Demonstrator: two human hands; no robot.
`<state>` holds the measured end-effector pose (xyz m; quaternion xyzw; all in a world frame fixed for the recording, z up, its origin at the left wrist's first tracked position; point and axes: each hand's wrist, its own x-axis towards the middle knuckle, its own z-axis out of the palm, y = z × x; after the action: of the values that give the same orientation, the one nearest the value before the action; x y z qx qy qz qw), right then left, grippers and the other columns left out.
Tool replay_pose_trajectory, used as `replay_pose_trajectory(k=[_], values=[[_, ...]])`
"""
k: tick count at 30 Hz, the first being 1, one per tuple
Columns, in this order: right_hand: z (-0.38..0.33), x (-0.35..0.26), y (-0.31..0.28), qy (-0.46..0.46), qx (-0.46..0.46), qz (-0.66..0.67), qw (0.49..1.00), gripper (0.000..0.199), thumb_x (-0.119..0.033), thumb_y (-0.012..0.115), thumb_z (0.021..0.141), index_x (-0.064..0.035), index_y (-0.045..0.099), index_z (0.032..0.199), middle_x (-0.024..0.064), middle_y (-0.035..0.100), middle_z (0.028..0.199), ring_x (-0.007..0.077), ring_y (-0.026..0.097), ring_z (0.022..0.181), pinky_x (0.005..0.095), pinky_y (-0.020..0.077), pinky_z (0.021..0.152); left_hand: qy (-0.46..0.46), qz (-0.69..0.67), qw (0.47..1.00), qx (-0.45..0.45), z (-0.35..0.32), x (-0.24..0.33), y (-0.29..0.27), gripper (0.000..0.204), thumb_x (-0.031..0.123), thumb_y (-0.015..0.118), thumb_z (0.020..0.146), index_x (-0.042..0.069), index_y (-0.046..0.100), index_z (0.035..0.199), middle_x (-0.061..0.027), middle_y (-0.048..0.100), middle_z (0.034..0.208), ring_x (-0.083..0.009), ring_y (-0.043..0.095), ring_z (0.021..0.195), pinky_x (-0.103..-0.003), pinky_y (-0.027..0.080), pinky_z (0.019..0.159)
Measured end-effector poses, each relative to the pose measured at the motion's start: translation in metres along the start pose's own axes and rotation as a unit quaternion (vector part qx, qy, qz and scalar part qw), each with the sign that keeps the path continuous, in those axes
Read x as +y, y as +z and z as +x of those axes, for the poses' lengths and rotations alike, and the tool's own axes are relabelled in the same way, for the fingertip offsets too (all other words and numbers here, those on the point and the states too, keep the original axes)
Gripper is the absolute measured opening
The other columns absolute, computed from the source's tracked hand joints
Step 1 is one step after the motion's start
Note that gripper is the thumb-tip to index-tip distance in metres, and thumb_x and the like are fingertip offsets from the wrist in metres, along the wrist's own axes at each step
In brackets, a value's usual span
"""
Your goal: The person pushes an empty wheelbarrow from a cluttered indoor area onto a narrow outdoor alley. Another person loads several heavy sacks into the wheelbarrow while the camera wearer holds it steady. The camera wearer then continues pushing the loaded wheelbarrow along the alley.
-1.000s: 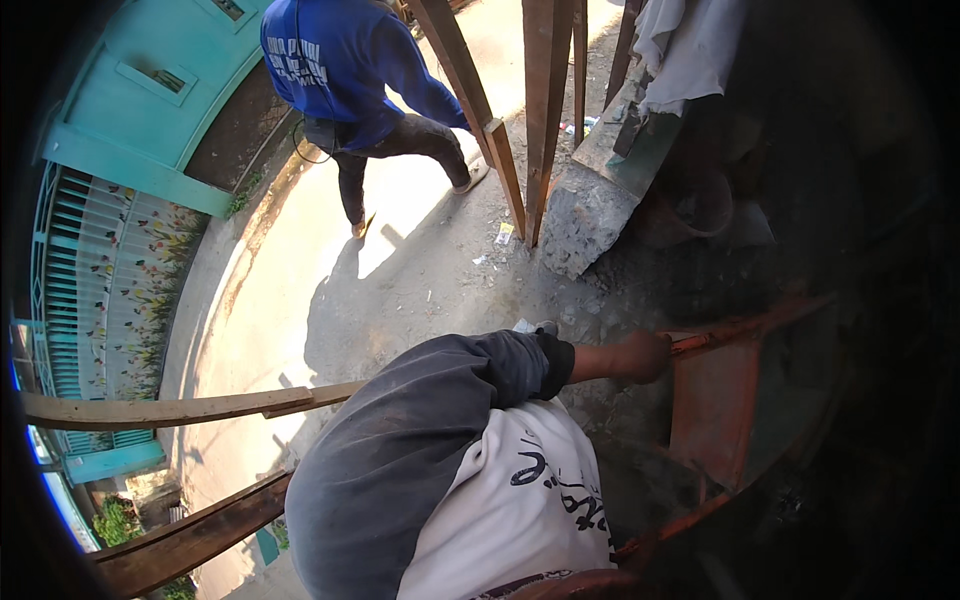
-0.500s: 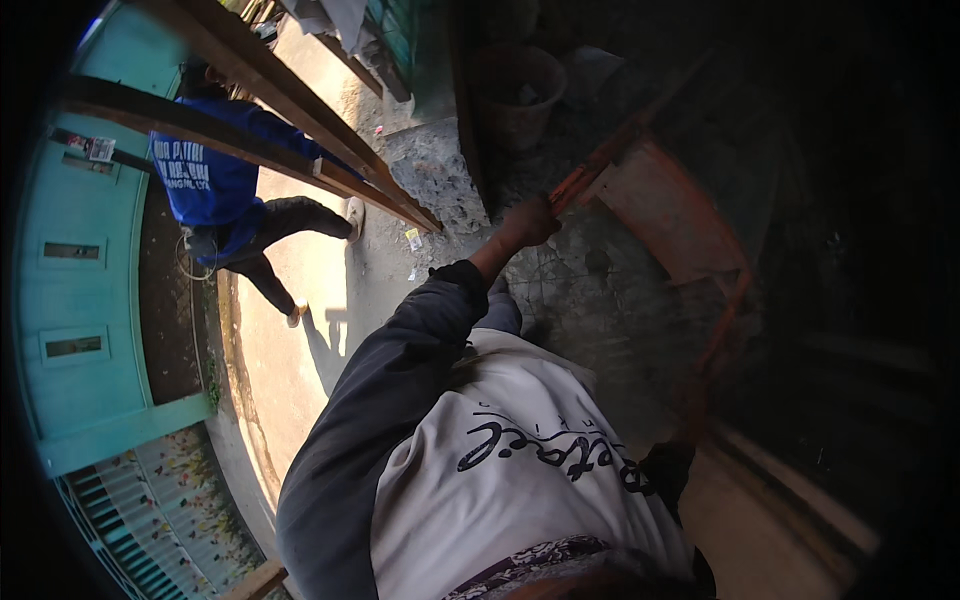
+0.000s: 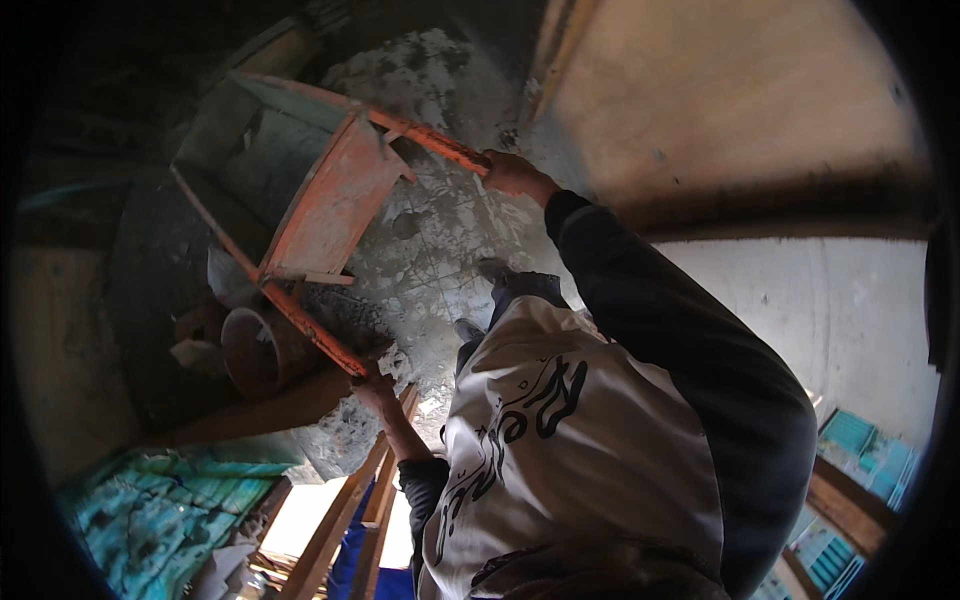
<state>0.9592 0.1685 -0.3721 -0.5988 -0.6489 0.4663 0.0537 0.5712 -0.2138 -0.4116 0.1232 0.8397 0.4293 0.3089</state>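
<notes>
Ahead of me and to the left is an orange wooden barrow-like box with two long handles and a worn, grey-smeared interior. My left hand is closed round the end of its near-left handle. Round the other handle, further right, my right hand is wrapped. Both arms reach out from my body, and the box slopes away from me. Its far end fades into shadow, so I cannot tell whether a wheel is under it.
A bucket stands beside the left handle. Timber posts rise at the lower left near a turquoise wall. Pale panels line the right. The floor is grey, cracked and blotched.
My view has swung round, so the barrow-like box has shifted from the right to the left. The person in blue has mostly dropped from sight. My right hand has come out of shadow.
</notes>
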Motion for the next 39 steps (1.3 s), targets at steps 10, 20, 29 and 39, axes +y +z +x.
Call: replay_pose_trajectory(k=[10,20,29,39], values=[[-0.077,0.032,0.024,0.039,0.031,-0.046,0.998,0.058,-0.029,0.071,0.081,-0.0140,0.061,0.136,0.0160,0.074,0.101,0.0355,0.071,0.102,0.0491,0.0556,0.084,-0.016,0.040,0.999,0.005,-0.046,0.021,-0.044,0.028,0.022,0.070,0.092,-0.001,0.058,0.104,-0.0072,0.055,0.076,-0.0145,0.043,0.041,-0.031,0.035,0.037],[-0.135,0.046,0.050,-0.014,0.119,-0.083,0.989,0.057,-0.032,0.070,0.079,-0.0082,0.061,0.130,0.0159,0.074,0.102,0.0335,0.073,0.089,0.0454,0.0567,0.080,0.034,0.037,0.998,-0.036,-0.066,-0.014,-0.083,0.040,0.019,0.077,0.094,-0.004,0.054,0.118,-0.0085,0.061,0.078,-0.0149,0.051,0.043,-0.031,0.041,0.036],[-0.137,0.043,0.007,0.044,0.018,0.027,0.999,0.045,-0.018,0.066,0.085,-0.0095,0.058,0.128,0.0029,0.054,0.070,0.0137,0.049,0.044,0.0329,0.0418,0.039,-0.052,-0.048,0.998,-0.007,-0.150,0.022,-0.056,0.036,0.021,0.074,0.098,0.004,0.045,0.110,-0.0044,0.057,0.076,-0.0132,0.052,0.049,-0.031,0.043,0.042],[-0.125,0.045,-0.026,0.019,-0.055,0.022,0.998,0.063,-0.005,0.059,0.085,-0.0155,0.049,0.146,0.0042,0.051,0.071,0.0138,0.048,0.045,0.0307,0.0399,0.033,-0.072,0.099,0.991,0.053,-0.212,-0.012,-0.027,0.049,0.034,0.075,0.093,-0.001,0.051,0.118,-0.0304,0.070,0.094,-0.0510,0.069,0.092,-0.056,0.052,0.080]])
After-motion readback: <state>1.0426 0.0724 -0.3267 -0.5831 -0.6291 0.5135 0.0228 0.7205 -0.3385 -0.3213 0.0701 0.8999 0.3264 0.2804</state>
